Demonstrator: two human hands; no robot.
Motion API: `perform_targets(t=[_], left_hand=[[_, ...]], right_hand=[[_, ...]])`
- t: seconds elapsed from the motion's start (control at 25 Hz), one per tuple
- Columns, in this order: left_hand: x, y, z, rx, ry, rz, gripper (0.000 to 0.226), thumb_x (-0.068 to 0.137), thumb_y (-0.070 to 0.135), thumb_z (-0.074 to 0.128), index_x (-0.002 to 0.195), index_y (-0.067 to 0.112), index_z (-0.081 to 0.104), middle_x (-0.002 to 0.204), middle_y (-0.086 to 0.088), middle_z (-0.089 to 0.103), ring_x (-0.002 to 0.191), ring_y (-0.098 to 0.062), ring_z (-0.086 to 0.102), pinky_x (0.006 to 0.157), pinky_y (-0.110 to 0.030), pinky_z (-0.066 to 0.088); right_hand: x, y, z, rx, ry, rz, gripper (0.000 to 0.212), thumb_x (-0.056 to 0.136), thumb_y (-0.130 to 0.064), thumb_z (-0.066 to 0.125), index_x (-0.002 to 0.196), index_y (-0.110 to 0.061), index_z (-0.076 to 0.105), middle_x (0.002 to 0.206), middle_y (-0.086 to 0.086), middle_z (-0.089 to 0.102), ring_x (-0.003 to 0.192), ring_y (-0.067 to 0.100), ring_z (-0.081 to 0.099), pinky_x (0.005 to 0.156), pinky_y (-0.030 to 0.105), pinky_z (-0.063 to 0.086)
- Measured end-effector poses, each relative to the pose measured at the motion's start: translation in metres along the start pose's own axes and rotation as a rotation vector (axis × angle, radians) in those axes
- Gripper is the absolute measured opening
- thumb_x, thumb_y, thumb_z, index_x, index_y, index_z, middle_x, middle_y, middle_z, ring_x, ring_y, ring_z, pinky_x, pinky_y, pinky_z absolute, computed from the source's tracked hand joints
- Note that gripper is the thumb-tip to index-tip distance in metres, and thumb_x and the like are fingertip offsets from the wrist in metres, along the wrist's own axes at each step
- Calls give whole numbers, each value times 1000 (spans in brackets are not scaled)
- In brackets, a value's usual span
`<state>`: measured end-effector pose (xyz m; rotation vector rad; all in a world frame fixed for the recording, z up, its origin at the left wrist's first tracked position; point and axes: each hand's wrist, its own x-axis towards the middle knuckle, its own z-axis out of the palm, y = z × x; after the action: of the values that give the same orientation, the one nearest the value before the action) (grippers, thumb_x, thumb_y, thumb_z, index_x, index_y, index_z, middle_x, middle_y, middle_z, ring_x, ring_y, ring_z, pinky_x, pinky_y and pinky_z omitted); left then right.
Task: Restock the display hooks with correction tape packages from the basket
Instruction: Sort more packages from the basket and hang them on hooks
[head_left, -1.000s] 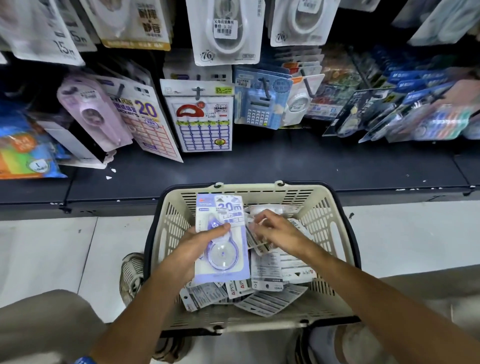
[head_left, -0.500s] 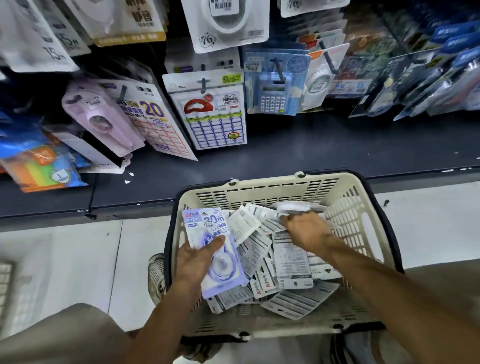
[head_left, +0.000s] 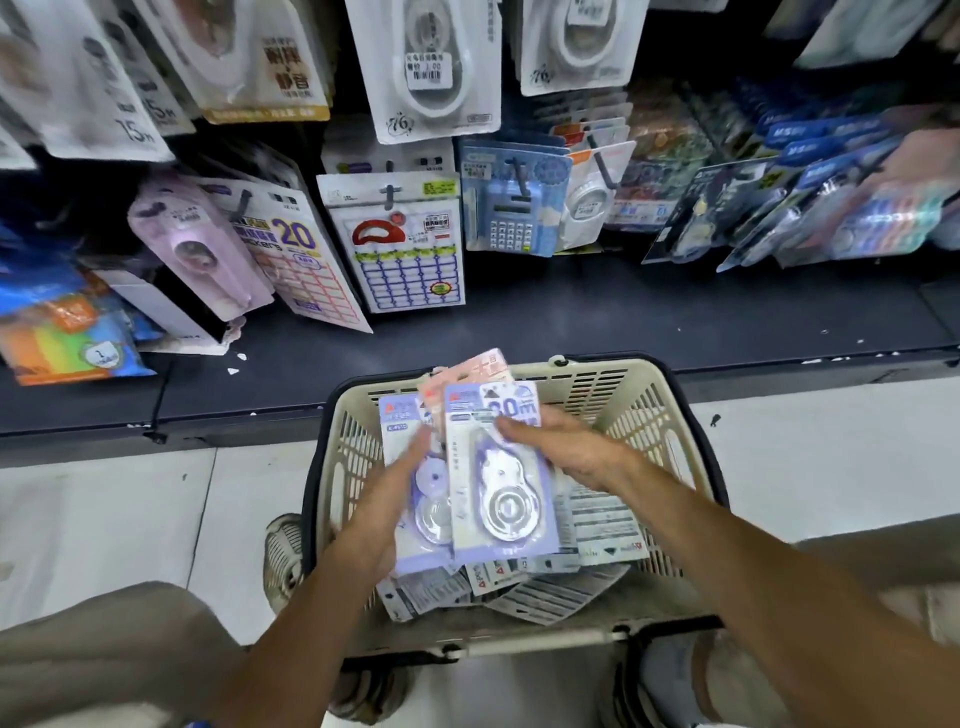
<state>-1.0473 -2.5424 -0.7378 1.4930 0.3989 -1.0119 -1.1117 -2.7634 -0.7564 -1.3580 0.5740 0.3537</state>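
A cream plastic basket (head_left: 654, 415) with a dark rim stands on the floor in front of me, holding several correction tape packages lying face down (head_left: 558, 592). My left hand (head_left: 387, 504) holds a purple correction tape package (head_left: 402, 431) over the basket. My right hand (head_left: 558, 449) holds a second purple "20m" package (head_left: 501, 499) by its upper right edge, overlapping the first. A pink package (head_left: 475, 371) sticks up behind them. Display hooks (head_left: 389, 195) above the shelf carry hanging stationery packs.
A dark low shelf (head_left: 597, 312) runs across under the hooks, with label sheets (head_left: 410, 265), a calculator pack (head_left: 511, 218) and lilac tape packs (head_left: 200, 249) hanging over it. Colourful packs (head_left: 62, 338) lie at the left. White floor tiles (head_left: 130, 509) flank the basket.
My right hand has lifted a second purple package out of the basket and brought it against the one in my left hand. A pink package now shows behind them.
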Motion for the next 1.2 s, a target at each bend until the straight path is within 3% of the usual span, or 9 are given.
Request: perform_targets(t=[0.08,0.2,0.36,0.56,0.68,0.8,1.0,1.12,1.2], left_hand=[[-1,8,-2,5,-5,38,88,53,73,82,126,27,69,118,-5,76,108,-31,72,97,-52,55],[5,10,-11,-60,86,147,67,58,39,91,119,19,71,109,-9,79,90,-27,78,73,-40,63],[15,3,-9,-50,150,133,37,83,24,81,119,14,71,112,-12,78,92,-29,77,87,-49,61],[9,11,-6,-38,-252,21,64,79,67,67,124,23,72,119,-10,75,109,-31,73,83,-42,61],[14,7,-13,59,-191,37,66,63,27,92,123,14,69,114,-16,76,96,-34,76,74,-41,62],[21,2,-21,176,-34,85,54,64,9,90,114,14,70,106,-11,79,91,-31,77,82,-47,61],[29,-6,-27,217,67,77,61,65,14,93,120,17,66,104,-5,79,97,-31,76,94,-56,56],[31,-8,-29,224,74,83,62,65,16,93,121,17,65,102,-2,80,93,-27,77,88,-50,59],[33,-10,-27,240,65,100,53,67,14,91,115,19,68,95,2,81,84,-21,78,77,-39,59]], right_hand=[[4,3,23,-68,162,-60,29,92,-50,65,108,-26,70,102,1,79,95,25,75,89,43,59],[8,1,32,223,183,-34,28,93,-43,67,103,-18,73,99,5,79,87,22,76,75,35,62],[5,-11,28,393,118,-31,32,90,-45,70,90,-14,78,98,12,79,81,24,76,65,30,60],[3,4,78,-14,380,-9,42,99,-54,52,124,-19,56,107,7,75,83,13,75,69,32,63],[8,13,96,-152,285,36,58,103,-58,32,141,-17,48,131,6,65,121,24,63,103,42,50],[8,12,62,-58,102,129,61,105,-58,27,131,-16,64,128,4,67,114,24,63,104,43,47],[-11,80,-1,-1271,98,293,66,94,-22,60,152,-14,31,156,14,36,134,37,44,109,50,41],[-20,105,-32,-1586,-40,352,105,87,3,60,161,-22,-10,169,14,-8,152,44,13,121,56,21],[-23,112,-40,-1792,-46,362,101,93,-3,58,158,-15,-19,166,23,-9,151,45,14,121,50,26]])
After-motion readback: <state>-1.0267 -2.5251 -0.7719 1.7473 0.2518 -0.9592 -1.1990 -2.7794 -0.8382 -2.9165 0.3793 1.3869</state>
